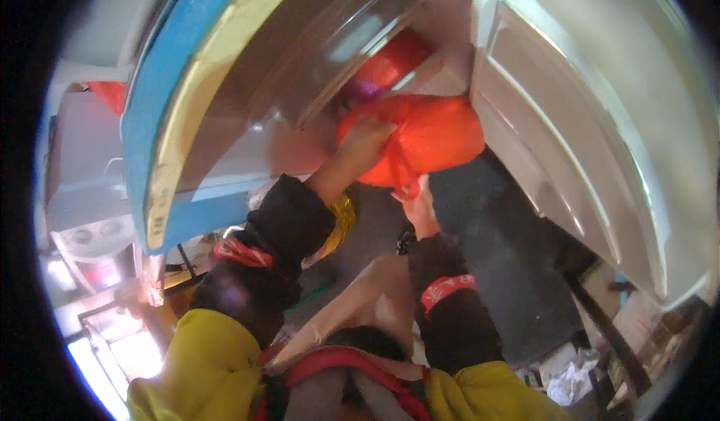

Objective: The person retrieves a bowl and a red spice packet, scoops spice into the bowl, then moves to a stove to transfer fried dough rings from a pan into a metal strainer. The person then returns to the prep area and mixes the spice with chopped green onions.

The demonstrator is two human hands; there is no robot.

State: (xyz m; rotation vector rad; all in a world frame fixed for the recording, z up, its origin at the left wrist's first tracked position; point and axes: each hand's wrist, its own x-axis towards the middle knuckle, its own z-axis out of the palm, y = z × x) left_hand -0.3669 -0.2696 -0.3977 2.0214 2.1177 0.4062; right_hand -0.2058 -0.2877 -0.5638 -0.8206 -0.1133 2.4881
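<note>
A bulging red plastic bag (441, 131) hangs before me at the opening of what looks like a refrigerator (270, 83). My left hand (365, 145) grips the bag's left side from above, its fingertips partly lost in the folds and blur. Lower down, my right hand (419, 204) holds the gathered end of the same bag. What the bag contains is hidden. Behind it, deeper in the cabinet, a second red item (394, 63) rests near a shelf edge; blur hides its exact kind.
A white door with moulded shelves (562, 117) stands swung out on the right. A blue panel with a pale yellow edge (191, 94) curves along the left. Shiny gold material (342, 224) shows below my left wrist. Crumpled white plastic (571, 376) lies low at right, above dark floor (495, 252).
</note>
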